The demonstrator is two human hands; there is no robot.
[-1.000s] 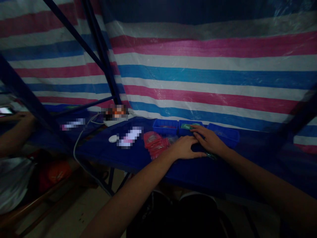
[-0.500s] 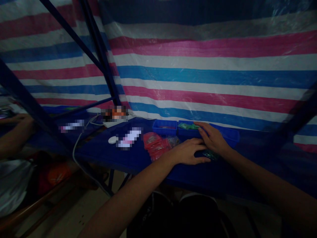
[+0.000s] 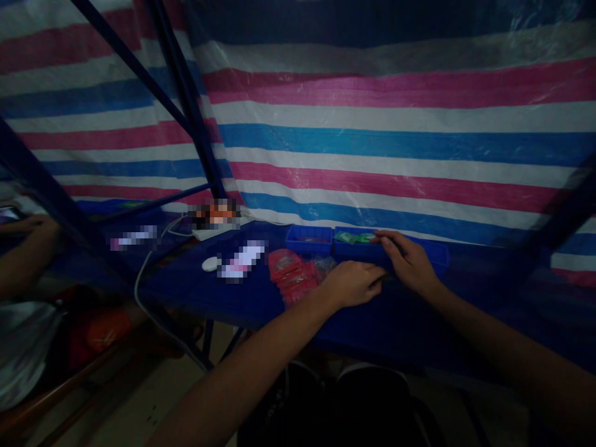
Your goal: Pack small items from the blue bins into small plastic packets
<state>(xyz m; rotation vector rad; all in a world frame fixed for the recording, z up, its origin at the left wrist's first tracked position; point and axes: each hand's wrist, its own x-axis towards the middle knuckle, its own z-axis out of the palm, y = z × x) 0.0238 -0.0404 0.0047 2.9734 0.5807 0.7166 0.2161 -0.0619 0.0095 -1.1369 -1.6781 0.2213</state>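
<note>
My left hand [image 3: 354, 284] is closed, its fingers curled down just above the blue table; whatever it may hold is hidden beneath it. Its wrist is beside a pile of red packets [image 3: 292, 276], with a clear packet [image 3: 325, 266] lying behind the hand. To the right, my right hand [image 3: 412, 264] reaches over the front of a blue bin [image 3: 356, 249]. Its index finger is stretched out, with the thumb a little apart, and the fingertips are at the green packets [image 3: 351, 238] in the bin. I see nothing held in it.
Left of that bin is another small blue bin [image 3: 308, 239]. A round white object [image 3: 211, 264] and a blurred-out item [image 3: 243, 261] lie farther left, near a power strip [image 3: 209, 233] and its cable. Blue metal posts [image 3: 205, 149] frame the table; a co-worker's arm [image 3: 32, 254] is at far left.
My hands have drawn apart slightly. The left fingers, spread before, have curled in, and the dark green packet seen beneath the hands is out of sight. My right hand has shifted slightly right.
</note>
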